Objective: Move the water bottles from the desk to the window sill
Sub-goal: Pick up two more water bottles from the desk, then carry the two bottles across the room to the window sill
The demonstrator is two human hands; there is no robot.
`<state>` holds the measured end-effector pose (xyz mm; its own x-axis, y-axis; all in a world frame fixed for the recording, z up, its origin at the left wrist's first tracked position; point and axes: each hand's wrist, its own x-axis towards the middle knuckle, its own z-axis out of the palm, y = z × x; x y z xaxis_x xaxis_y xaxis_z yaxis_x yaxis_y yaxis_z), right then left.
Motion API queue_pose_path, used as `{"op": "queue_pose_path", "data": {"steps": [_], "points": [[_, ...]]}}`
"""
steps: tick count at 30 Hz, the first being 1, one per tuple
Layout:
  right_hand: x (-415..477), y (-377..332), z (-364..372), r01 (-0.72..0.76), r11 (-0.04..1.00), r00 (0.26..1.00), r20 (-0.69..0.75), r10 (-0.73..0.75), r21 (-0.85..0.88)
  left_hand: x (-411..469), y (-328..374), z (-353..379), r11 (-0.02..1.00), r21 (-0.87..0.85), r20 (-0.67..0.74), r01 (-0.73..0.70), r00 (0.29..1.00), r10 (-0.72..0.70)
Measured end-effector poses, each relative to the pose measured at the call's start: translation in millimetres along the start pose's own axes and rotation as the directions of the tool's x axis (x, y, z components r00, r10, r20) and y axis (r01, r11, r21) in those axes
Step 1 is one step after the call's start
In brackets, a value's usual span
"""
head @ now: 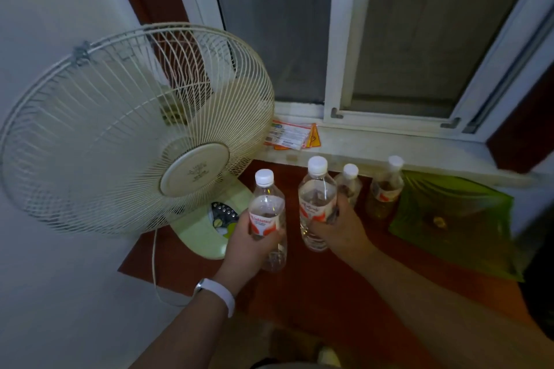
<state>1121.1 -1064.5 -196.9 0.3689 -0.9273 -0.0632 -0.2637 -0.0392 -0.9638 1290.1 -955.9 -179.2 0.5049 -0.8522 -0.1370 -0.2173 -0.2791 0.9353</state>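
Observation:
My left hand grips a clear water bottle with a white cap and red-white label, upright above the red-brown desk. My right hand grips a second, similar bottle just to its right. Two more capped bottles stand on the desk behind: one partly hidden by the held bottle, the other further right, near the sill's edge. The white window sill runs beyond them below the closed window.
A large cream desk fan on a green base fills the left and overlaps the sill's left end. Orange-white leaflets lie on the sill's left part. A green plastic bag lies on the desk at right.

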Motion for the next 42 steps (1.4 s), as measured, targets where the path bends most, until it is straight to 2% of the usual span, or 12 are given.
{"op": "queue_pose_path", "data": {"steps": [7,12,16,20,31,35,42], "points": [[-37,-21,-5,0.005,1.000,0.991,-0.137,-0.002,0.024,-12,11,-12,0.997,-0.049,0.121,-0.058,0.991,0.064],[-73,-27,-2,-0.063,0.998,0.969,-0.236,0.067,0.023,-18,5,-23,0.995,-0.058,0.230,-0.078,0.969,0.090],[-110,-28,-4,-0.118,0.989,0.936,-0.324,0.140,0.085,-25,3,-20,0.993,-0.053,0.310,-0.104,0.944,0.115],[-146,-29,-10,-0.164,0.986,0.883,-0.439,0.163,0.036,-30,4,-6,0.991,-0.070,0.397,-0.116,0.908,0.134],[-247,-33,-59,-0.226,0.971,0.721,-0.657,0.220,0.077,-73,32,74,0.977,-0.162,0.670,-0.139,0.711,0.213],[-292,-34,-75,-0.221,0.967,0.629,-0.739,0.243,0.130,-104,39,107,0.971,-0.168,0.734,-0.172,0.635,0.240],[-393,-31,-114,-0.229,0.960,0.487,-0.835,0.257,0.162,-186,79,167,0.945,-0.170,0.840,-0.280,0.460,0.287]]}}
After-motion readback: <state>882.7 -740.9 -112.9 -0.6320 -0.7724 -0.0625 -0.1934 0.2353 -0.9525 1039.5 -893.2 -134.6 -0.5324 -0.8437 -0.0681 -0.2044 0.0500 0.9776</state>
